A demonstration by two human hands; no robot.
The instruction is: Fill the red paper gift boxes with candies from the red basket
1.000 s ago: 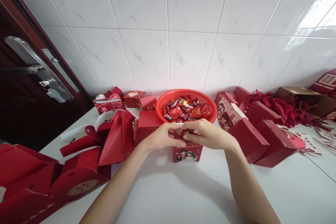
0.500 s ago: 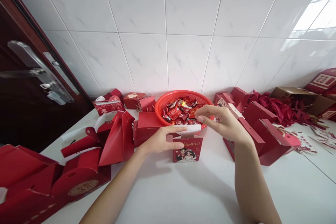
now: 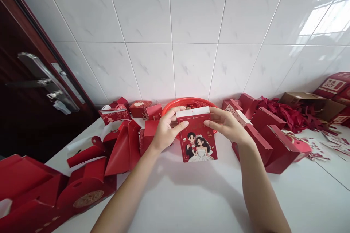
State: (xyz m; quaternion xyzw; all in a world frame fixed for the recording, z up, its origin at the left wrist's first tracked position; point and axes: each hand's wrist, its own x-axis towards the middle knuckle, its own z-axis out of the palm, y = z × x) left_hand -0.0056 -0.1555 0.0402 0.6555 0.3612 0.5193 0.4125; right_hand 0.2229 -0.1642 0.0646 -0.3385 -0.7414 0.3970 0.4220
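Note:
A red paper gift bag (image 3: 197,142) with a cartoon bride and groom on its front is held between my two hands, tilted so its front faces me. A white folded strip runs along its top edge. My left hand (image 3: 171,127) grips the upper left side, thumb on the front and fingers behind. On the upper right side, my right hand (image 3: 226,125) holds it the same way. Behind the bag stands a red plastic basket (image 3: 188,100); its wrapped sweets are mostly hidden by the bag and my hands.
Red boxes (image 3: 87,185) crowd the left of the white table (image 3: 191,204). More red bags (image 3: 281,153) stand at the right, near red ribbon strips (image 3: 284,114) and a cardboard box (image 3: 303,98). A tiled wall (image 3: 194,69) rises behind; a dark door (image 3: 24,109) is at far left.
The bag has been raised and tilted back, so its whole front shows. My right hand has come from above the basket to the bag's right side and closed on it.

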